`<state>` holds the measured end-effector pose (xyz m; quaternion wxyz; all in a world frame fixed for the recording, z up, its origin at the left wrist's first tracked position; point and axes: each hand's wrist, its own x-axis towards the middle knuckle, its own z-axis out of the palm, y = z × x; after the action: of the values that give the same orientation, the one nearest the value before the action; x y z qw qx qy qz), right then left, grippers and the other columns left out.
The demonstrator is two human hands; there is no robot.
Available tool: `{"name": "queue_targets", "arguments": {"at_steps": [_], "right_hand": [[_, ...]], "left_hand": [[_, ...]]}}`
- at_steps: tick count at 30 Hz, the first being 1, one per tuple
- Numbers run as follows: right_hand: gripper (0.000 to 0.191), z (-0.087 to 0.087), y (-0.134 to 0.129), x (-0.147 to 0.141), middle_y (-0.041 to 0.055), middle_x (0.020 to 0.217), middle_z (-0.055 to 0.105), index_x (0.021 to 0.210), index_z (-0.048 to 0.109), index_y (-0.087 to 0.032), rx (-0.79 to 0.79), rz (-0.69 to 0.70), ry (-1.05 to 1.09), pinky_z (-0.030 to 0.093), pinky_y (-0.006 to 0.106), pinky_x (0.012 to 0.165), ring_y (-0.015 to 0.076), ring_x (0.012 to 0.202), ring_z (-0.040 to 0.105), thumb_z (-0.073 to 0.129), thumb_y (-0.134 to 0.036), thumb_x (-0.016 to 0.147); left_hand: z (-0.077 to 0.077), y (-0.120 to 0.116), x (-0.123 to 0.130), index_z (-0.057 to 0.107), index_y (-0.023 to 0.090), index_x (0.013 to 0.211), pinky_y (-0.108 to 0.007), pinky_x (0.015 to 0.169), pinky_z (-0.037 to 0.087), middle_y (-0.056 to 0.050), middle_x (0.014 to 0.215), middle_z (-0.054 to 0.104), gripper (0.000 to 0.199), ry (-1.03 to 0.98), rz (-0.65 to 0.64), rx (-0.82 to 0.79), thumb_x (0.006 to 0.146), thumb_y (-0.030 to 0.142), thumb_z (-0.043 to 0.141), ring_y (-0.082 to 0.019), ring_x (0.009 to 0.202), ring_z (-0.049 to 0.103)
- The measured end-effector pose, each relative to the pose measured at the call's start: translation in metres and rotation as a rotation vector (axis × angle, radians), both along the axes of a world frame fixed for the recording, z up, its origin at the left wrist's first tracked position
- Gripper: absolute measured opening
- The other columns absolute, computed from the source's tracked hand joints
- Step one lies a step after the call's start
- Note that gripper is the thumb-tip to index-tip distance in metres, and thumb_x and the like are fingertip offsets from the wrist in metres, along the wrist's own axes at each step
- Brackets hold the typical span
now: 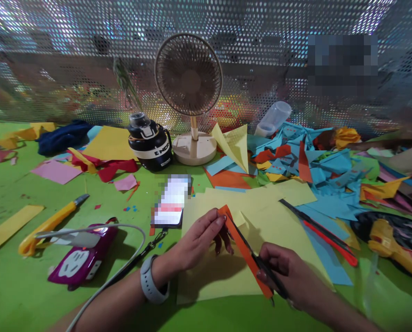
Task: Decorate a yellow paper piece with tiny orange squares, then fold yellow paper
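An orange paper strip [246,255] is being held aslant over pale yellow paper sheets [200,286] on the green tabletop [178,318]. Its upper end is being pinched between the thumb and fingers of the left hand [204,234], the other fingers being curled below; a pale grey watch [149,280] is being worn on that wrist. A black-handled cutting tool [274,279] is being gripped in the right hand [292,272], its dark blade being laid along the strip's right side; whether scissors or a knife are being used cannot be told. A smartphone [171,200] with a lit screen is being kept just beyond the left hand. To the left, a purple device [104,246] is being overlain by a pale cable [129,227], near a yellow-handled tool [50,221] with a grey tip. On the right, a long black-and-red tool [325,237] is being supported partly by the yellow sheets, near a heap of blue paper pieces [340,168]. Behind, a desk fan [188,76] is being stood upright beside a dark bottle [150,150] with a white band, both being backed by a perforated screen [70,74].
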<state>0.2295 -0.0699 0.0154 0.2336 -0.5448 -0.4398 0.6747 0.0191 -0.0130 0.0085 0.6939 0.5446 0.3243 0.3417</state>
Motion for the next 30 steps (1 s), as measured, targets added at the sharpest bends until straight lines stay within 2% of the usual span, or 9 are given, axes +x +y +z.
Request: {"name": "queue_targets", "arguments": {"at_steps": [6, 13, 22, 30], "right_hand": [[0.045, -0.002, 0.001, -0.001, -0.0085, 0.055, 0.041, 0.065, 0.041, -0.02, 0.006, 0.005, 0.002, 0.029, 0.016, 0.043, 0.005, 0.05, 0.034, 0.078, -0.045, 0.063], [0.047, 0.006, 0.003, -0.001, -0.0083, 0.054, 0.04, 0.064, 0.042, -0.021, 0.03, 0.04, -0.022, 0.021, 0.016, 0.035, 0.0043, 0.045, 0.03, 0.078, -0.049, 0.06], [0.043, 0.007, 0.001, -0.004, -0.0081, 0.055, 0.041, 0.064, 0.042, -0.019, 0.052, 0.023, 0.014, 0.028, 0.017, 0.045, 0.0054, 0.051, 0.033, 0.078, -0.043, 0.063], [0.04, 0.006, 0.002, -0.004, -0.0072, 0.055, 0.042, 0.065, 0.045, -0.019, 0.041, 0.002, 0.016, 0.028, 0.018, 0.046, 0.0062, 0.052, 0.034, 0.079, -0.04, 0.062]], "left_hand": [[0.003, -0.002, 0.0, 0.047, 0.018, 0.079, -0.026, 0.056, 0.044, -0.002, 0.067, 0.061, 0.03, 0.031, -0.003, 0.016, 0.095, 0.042, 0.04, -0.012, 0.058, 0.055], [0.004, 0.0, -0.001, 0.048, 0.018, 0.08, -0.025, 0.055, 0.044, -0.002, 0.068, 0.061, 0.027, -0.005, 0.019, 0.018, 0.096, 0.04, 0.039, -0.013, 0.061, 0.058], [0.005, -0.004, 0.002, 0.045, 0.018, 0.081, -0.026, 0.057, 0.045, -0.003, 0.07, 0.06, 0.028, 0.019, -0.06, 0.029, 0.096, 0.04, 0.036, -0.012, 0.059, 0.054], [0.007, -0.006, 0.004, 0.045, 0.019, 0.079, -0.025, 0.055, 0.044, -0.004, 0.067, 0.061, 0.027, 0.041, -0.055, 0.052, 0.096, 0.038, 0.036, -0.012, 0.057, 0.053]]}}
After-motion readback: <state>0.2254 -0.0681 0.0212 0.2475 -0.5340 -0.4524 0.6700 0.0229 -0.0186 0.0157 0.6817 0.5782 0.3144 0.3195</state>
